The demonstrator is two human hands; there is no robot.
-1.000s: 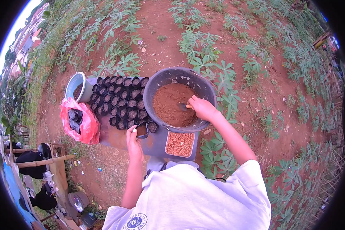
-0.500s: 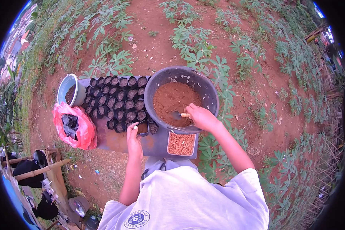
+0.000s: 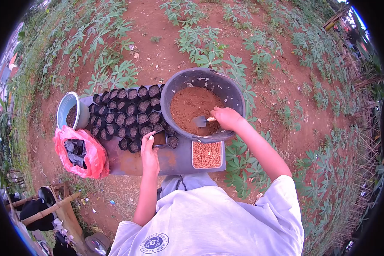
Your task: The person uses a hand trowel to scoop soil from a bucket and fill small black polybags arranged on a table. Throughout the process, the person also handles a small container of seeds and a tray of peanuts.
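Note:
My right hand [image 3: 228, 118] is closed around the light handle of a small trowel [image 3: 199, 121], inside the large black bucket [image 3: 240, 96]. The trowel's grey blade lies over the reddish-brown soil [image 3: 188, 104], and no heap of soil can be made out on it. Just left of the bucket, my left hand [image 3: 149, 154] grips the side of a black seedling bag [image 3: 160, 139] with brown soil inside. That bag stands at the near edge of the rows of soil-filled black bags [image 3: 120, 106].
A tray of tan seeds or nuts [image 3: 207, 154] sits on the grey table [image 3: 128, 166], below the bucket. To the left are a pale blue pail [image 3: 83, 116] and a pink plastic bag [image 3: 98, 160] holding black bags. Leafy plants [image 3: 200, 42] grow in red soil beyond.
The trowel's blade shows more fully above the soil, and my right hand has shifted slightly rightward. My left hand keeps its hold on the seedling bag. The camera's view has tilted a little.

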